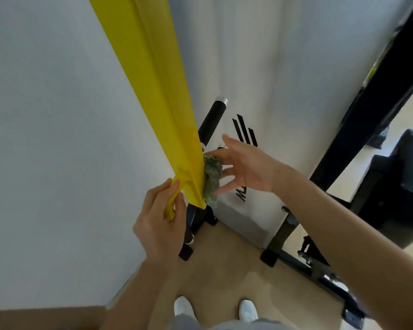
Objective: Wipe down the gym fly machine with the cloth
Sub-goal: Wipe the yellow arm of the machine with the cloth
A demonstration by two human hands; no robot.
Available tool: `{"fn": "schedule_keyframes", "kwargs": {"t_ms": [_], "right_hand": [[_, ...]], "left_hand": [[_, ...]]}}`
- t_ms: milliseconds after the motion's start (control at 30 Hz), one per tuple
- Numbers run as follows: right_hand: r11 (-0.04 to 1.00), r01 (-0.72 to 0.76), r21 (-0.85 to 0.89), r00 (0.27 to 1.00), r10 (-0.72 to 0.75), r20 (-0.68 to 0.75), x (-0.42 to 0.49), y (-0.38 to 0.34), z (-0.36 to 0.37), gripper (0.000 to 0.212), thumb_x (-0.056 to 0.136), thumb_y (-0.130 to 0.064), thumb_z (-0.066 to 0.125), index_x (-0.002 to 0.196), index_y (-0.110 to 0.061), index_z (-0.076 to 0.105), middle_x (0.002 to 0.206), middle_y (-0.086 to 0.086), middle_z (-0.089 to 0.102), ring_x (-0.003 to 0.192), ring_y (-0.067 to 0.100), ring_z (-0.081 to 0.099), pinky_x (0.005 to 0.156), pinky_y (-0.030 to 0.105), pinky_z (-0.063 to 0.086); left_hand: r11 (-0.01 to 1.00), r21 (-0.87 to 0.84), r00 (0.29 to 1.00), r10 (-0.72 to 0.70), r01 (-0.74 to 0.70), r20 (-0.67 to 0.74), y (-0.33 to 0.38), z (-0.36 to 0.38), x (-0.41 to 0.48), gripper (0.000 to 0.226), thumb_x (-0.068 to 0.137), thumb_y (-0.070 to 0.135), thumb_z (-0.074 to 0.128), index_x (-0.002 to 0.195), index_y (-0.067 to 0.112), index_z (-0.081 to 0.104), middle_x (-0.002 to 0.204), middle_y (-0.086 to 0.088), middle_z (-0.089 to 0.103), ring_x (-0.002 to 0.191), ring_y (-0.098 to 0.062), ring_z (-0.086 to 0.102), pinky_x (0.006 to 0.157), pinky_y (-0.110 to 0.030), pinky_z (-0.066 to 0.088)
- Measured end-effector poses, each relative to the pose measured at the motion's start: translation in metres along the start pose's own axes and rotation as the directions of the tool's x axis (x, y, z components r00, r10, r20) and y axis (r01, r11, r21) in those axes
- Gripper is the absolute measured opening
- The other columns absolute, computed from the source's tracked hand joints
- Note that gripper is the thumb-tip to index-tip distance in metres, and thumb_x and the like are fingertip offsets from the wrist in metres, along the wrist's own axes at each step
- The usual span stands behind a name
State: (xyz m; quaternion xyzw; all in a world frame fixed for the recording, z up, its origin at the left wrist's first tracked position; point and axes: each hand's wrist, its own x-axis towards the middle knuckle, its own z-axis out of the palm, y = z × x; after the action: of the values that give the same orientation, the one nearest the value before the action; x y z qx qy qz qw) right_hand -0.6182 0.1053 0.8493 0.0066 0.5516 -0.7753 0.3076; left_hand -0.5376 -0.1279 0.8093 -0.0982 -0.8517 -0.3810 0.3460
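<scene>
A wide yellow resistance band (153, 91) hangs down from the top of the fly machine. My left hand (160, 225) grips its lower end, pulling it taut. A crumpled green cloth (212, 178) lies against the band's right edge. My right hand (243, 165) presses the cloth onto the band with its thumb, fingers spread and mostly straight. Behind the band stands the machine's white weight-stack shroud (260, 91) with black logo stripes, and a black cylindrical handle (211, 122) with a silver cap.
A white wall (45, 139) is close on the left. The machine's black frame post (372, 103) slants at the right, with black base feet (270, 257) on the light wood floor. A dark padded seat (401, 186) is at far right. My white shoes (184, 306) show below.
</scene>
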Motion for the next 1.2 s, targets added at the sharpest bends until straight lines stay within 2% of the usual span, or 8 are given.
{"fn": "schedule_keyframes", "kwargs": {"t_ms": [267,467,633,700,800,967,1100,1200], "right_hand": [[0.992,0.111,-0.053,0.986,-0.116,-0.116,0.01,0.033,0.003,0.069,0.095,-0.065,0.043,0.137,-0.012,0.059,0.135,0.011,0.062,0.126,0.028,0.059,0.108,0.046,0.049],[0.986,0.098,-0.138,0.987,-0.115,-0.117,0.014,0.039,-0.002,0.073,0.085,-0.073,0.041,0.124,-0.018,0.068,0.134,0.015,0.062,0.127,0.03,0.058,0.112,0.046,0.044],[0.98,0.185,-0.068,0.978,-0.191,-0.088,0.014,0.017,0.002,0.072,0.087,-0.071,0.04,0.12,-0.015,0.071,0.118,0.009,0.072,0.109,0.021,0.069,0.094,0.033,0.055],[0.977,0.205,-0.064,0.974,-0.21,-0.085,0.015,0.019,0.003,0.072,0.089,-0.07,0.04,0.124,-0.014,0.068,0.117,0.007,0.072,0.11,0.02,0.068,0.097,0.037,0.054],[0.983,0.168,-0.072,0.978,-0.175,-0.111,0.019,0.034,0.002,0.07,0.096,-0.063,0.036,0.137,-0.01,0.058,0.132,0.012,0.064,0.124,0.026,0.06,0.11,0.047,0.046],[0.989,0.13,-0.064,0.97,-0.14,-0.2,0.02,0.049,0.005,0.056,0.105,-0.046,0.036,0.134,-0.005,0.059,0.134,0.019,0.06,0.127,0.029,0.056,0.11,0.046,0.046],[0.978,0.189,-0.085,0.939,-0.205,-0.277,0.013,0.042,0.012,0.038,0.106,-0.025,0.046,0.129,0.002,0.06,0.129,0.024,0.061,0.119,0.032,0.06,0.105,0.046,0.051],[0.949,0.308,-0.067,0.91,-0.315,-0.269,0.006,0.035,0.014,0.034,0.105,-0.01,0.042,0.13,0.002,0.062,0.124,0.02,0.063,0.115,0.029,0.062,0.104,0.045,0.051]], "left_hand": [[0.995,0.08,0.998,-0.066,0.067,-0.024,0.006,0.005,-0.003,0.027,0.092,0.009,0.071,0.118,0.016,0.074,0.121,0.0,0.071,0.099,0.0,0.063,0.086,-0.003,0.044],[0.991,0.102,0.996,-0.087,0.089,-0.018,0.01,0.006,-0.01,0.025,0.097,0.018,0.065,0.121,0.017,0.073,0.125,0.002,0.069,0.102,0.008,0.059,0.085,-0.001,0.042],[0.991,0.09,0.996,-0.094,0.094,-0.012,0.01,0.007,-0.011,0.027,0.096,0.015,0.066,0.122,0.02,0.071,0.125,0.003,0.069,0.099,-0.002,0.064,0.073,-0.02,0.055],[0.989,0.091,0.993,-0.114,0.114,-0.003,0.012,0.007,-0.009,0.027,0.096,0.015,0.066,0.122,0.02,0.071,0.125,0.004,0.068,0.101,-0.004,0.064,0.075,-0.021,0.055],[0.983,0.068,0.985,-0.171,0.169,0.016,0.017,0.007,-0.006,0.026,0.096,0.018,0.064,0.121,0.02,0.072,0.126,0.008,0.067,0.106,-0.007,0.065,0.078,-0.016,0.051],[0.984,0.057,0.984,-0.172,0.168,0.055,0.021,0.004,-0.005,0.033,0.097,0.034,0.055,0.122,0.02,0.072,0.124,0.007,0.068,0.109,-0.004,0.062,0.081,-0.011,0.048],[0.988,0.08,0.989,-0.136,0.131,0.051,0.018,0.005,-0.008,0.03,0.097,0.031,0.058,0.122,0.021,0.071,0.123,0.005,0.069,0.106,-0.007,0.064,0.079,-0.021,0.057],[0.989,0.072,0.99,-0.135,0.132,0.035,0.016,0.005,-0.009,0.028,0.096,0.023,0.062,0.123,0.02,0.07,0.125,0.007,0.067,0.107,-0.009,0.066,0.079,-0.033,0.062]]}}
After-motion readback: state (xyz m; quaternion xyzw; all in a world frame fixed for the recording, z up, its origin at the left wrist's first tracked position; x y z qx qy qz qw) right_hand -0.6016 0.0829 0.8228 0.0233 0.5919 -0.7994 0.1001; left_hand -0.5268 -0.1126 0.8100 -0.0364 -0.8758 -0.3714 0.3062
